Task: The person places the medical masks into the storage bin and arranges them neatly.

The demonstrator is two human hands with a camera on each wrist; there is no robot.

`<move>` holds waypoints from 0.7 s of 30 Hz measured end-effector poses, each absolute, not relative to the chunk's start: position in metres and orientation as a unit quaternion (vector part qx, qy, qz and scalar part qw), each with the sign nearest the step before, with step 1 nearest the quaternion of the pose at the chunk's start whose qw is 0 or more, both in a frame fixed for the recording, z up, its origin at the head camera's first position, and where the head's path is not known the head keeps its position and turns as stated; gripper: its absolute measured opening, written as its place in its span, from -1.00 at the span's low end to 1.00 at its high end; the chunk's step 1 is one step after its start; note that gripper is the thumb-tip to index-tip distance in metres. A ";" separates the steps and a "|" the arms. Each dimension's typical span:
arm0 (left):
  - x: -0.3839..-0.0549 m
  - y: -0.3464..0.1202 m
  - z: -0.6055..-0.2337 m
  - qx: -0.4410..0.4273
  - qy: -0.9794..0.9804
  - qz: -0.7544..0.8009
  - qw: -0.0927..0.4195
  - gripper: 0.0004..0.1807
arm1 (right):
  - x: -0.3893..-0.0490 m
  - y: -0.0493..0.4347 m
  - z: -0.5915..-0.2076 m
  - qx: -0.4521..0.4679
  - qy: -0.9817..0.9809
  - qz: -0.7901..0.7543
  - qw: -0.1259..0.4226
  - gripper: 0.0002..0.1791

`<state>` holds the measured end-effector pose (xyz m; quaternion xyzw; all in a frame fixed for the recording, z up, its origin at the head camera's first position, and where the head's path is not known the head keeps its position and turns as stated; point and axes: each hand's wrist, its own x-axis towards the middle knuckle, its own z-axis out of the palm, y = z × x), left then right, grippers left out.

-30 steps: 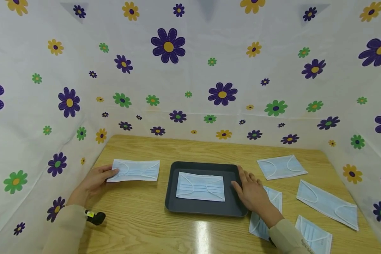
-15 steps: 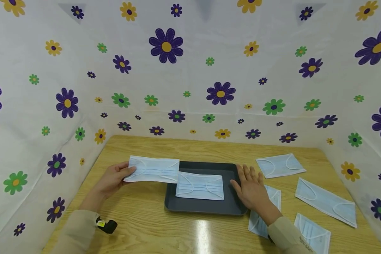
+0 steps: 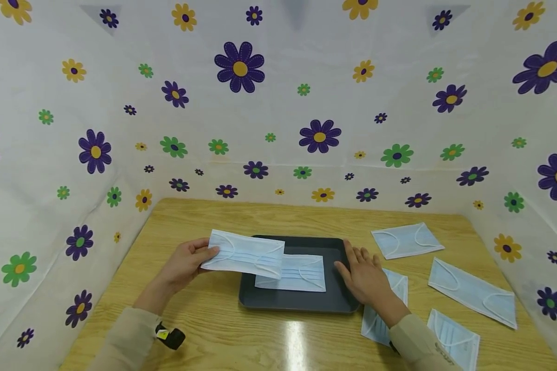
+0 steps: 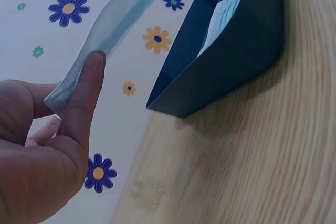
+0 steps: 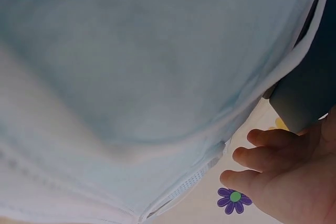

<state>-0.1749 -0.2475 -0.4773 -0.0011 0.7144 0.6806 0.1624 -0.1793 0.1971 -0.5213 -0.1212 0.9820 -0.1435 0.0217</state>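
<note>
My left hand (image 3: 183, 265) pinches a pale blue face mask (image 3: 246, 251) by its left end, thumb on top. The mask is held out flat over the left part of a dark grey tray (image 3: 297, 302). A second face mask (image 3: 308, 273) lies in the tray, its left part hidden by the held one. In the left wrist view the held mask (image 4: 113, 22) shows nearly edge-on between thumb and fingers. My right hand (image 3: 366, 281) rests at the tray's right rim with its fingers extended. One mask (image 3: 376, 327) lies partly under the right forearm and fills much of the right wrist view.
More face masks lie on the right of the wooden table (image 3: 213, 330): one mask (image 3: 407, 240) at the back, a slanted mask (image 3: 473, 292) and a mask (image 3: 455, 337) near the front. A flower-print sheet (image 3: 278, 103) encloses the back and sides.
My left hand has carried its face mask rightward from beside the tray to over its left part, tilting it slightly. The right hand has stayed at the tray's right rim.
</note>
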 end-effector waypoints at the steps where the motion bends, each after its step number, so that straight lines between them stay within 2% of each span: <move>1: -0.175 -0.245 -0.477 0.000 0.716 0.679 0.162 -0.37 | -0.179 0.197 -0.521 -0.121 0.982 -0.143 0.022 -0.17; 21: -0.176 -0.180 -0.493 -0.023 0.709 0.689 0.149 -0.49 | -0.179 0.199 -0.524 -0.122 0.983 -0.134 -0.001 -0.18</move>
